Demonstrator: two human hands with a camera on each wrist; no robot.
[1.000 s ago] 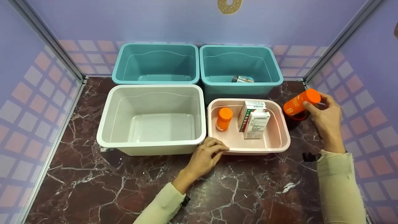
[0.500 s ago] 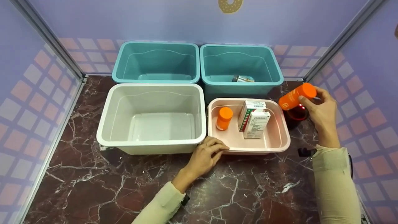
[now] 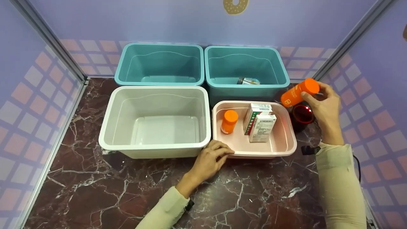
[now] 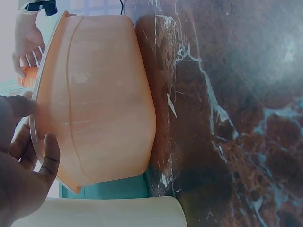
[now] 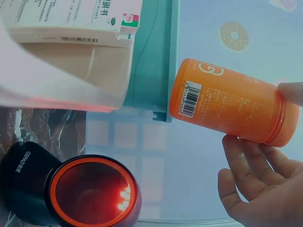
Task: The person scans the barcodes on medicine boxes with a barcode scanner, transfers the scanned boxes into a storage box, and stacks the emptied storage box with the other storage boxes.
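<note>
My right hand pinches an orange bottle by its cap end, thumb on one side and fingers on the other. The bottle is tilted, its barcode label showing in the right wrist view. Below it on the table stands a black barcode scanner with a red-lit round window. My left hand grips the near left rim of the pink bin, fingers on both sides of the rim in the left wrist view. Inside that bin are a second orange bottle and two upright medicine boxes.
A white bin stands left of the pink one. Behind are two teal bins, the left one and the right one; the right one holds a small clear jar. Purple panels enclose the dark marbled table.
My right hand has moved the orange bottle up and to the left, away from the scanner, whose red-lit window now shows more. The left hand stays on the pink bin's rim.
</note>
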